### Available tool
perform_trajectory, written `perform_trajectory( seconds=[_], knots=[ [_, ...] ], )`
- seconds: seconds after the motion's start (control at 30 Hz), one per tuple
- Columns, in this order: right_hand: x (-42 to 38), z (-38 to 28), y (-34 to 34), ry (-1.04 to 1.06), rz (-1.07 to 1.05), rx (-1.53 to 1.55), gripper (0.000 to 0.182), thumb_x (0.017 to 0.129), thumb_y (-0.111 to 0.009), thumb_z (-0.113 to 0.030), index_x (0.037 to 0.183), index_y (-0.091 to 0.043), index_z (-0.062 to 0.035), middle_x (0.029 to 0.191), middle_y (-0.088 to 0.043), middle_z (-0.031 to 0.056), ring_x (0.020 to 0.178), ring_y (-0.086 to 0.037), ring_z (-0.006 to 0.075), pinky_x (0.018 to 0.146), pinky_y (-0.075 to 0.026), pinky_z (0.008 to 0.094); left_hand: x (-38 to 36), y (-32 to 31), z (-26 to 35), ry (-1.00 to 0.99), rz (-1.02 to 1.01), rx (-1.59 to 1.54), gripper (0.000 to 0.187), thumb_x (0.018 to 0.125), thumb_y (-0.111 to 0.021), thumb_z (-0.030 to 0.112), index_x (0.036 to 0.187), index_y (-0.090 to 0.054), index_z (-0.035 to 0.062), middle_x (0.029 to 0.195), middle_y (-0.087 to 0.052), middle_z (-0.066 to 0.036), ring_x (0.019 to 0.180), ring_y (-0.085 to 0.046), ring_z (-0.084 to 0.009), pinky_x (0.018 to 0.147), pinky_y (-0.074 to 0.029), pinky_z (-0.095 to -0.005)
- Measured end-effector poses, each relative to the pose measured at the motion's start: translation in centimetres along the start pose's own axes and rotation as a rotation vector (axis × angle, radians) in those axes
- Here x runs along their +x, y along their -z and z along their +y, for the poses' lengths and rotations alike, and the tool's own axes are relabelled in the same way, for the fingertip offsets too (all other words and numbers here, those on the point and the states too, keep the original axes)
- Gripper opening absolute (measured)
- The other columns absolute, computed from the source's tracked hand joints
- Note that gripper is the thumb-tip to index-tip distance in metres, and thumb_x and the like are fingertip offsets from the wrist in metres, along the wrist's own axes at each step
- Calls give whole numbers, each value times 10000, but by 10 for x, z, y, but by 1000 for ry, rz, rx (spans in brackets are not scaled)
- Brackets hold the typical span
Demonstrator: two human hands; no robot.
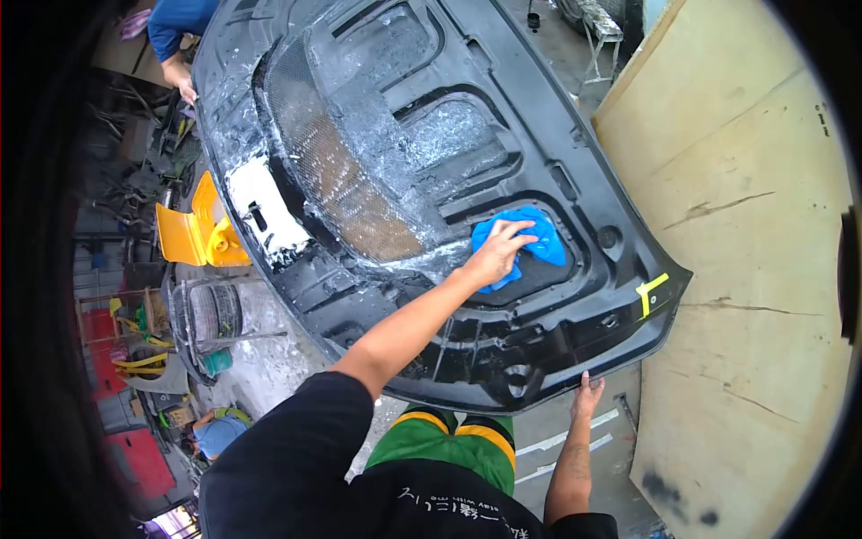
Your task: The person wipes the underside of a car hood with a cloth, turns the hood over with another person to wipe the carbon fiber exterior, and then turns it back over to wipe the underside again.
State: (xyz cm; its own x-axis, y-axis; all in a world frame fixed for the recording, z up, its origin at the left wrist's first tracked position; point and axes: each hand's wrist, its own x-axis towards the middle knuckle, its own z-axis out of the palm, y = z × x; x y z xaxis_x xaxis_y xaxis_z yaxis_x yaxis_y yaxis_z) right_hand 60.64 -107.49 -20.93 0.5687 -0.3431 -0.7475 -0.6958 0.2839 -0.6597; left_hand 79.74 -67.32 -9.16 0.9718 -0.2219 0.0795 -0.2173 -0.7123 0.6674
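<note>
A large black car hood [539, 355] is tilted in front of me with its ribbed underside showing. My left hand [494, 256] presses a crumpled blue cloth [543, 242] into a recessed panel at its near right part, fingers bunched on the cloth. My right hand [588, 393] holds the hood's lower edge near the right corner, its fingertips against the rim. White smears and wet-looking streaks cover the middle and far recesses. A mesh strip [332, 162] and a white patch [265, 207] lie along the left side. Yellow tape [648, 292] marks the right corner.
Another person's hand [184, 85], below a blue sleeve, touches the hood's far left edge. A large wooden board [736, 225] stands close on the right. Left are a yellow part [202, 225], tires [215, 312] and clutter. A crouching person [222, 434] is lower left.
</note>
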Motion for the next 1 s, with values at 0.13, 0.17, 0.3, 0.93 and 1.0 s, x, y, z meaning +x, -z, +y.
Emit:
perform_trajectory(
  seconds=[0.13,0.17,0.3,0.93,1.0],
  knots=[
    [-3,-2,-1,-47,45,3,710,908,-744,-243,1444,-301,-106,1045,-560,36,847,-534,120,632,-399,292,-10,85,16,22,466,-9,385,842,-520,-101,1147,-667,81,1243,-632,-132,1179,-565,-331,987,-466,-400],
    [-4,-3,-2,-33,55,15,711,908,-744,-256,1444,-301,-108,1054,-556,35,851,-531,118,629,-396,291,-1,112,16,13,496,47,356,862,-533,-75,1153,-665,80,1258,-621,-143,1188,-560,-332,982,-468,-399],
    [-1,-2,5,-27,35,-36,765,907,-742,-310,1470,-259,-120,1187,-521,70,1043,-543,192,810,-448,380,46,144,-31,129,546,349,315,918,-619,102,1232,-641,125,1386,-530,-164,1284,-493,-370,1019,-414,-500],
    [-45,-27,8,63,-36,-81,933,897,-745,-389,1547,-132,-118,1327,-460,115,1233,-461,246,1022,-371,480,-159,214,35,388,813,197,275,952,-605,122,1184,-602,-26,1163,-629,-168,1096,-608,-292,996,-451,-370],
    [-46,-27,8,58,-18,-108,923,901,-742,-384,1544,-136,-118,1319,-464,114,1226,-467,244,1005,-386,472,-188,184,26,367,745,236,292,939,-610,109,1206,-589,-8,1226,-604,-182,1153,-583,-337,1021,-439,-409]
  ],
)
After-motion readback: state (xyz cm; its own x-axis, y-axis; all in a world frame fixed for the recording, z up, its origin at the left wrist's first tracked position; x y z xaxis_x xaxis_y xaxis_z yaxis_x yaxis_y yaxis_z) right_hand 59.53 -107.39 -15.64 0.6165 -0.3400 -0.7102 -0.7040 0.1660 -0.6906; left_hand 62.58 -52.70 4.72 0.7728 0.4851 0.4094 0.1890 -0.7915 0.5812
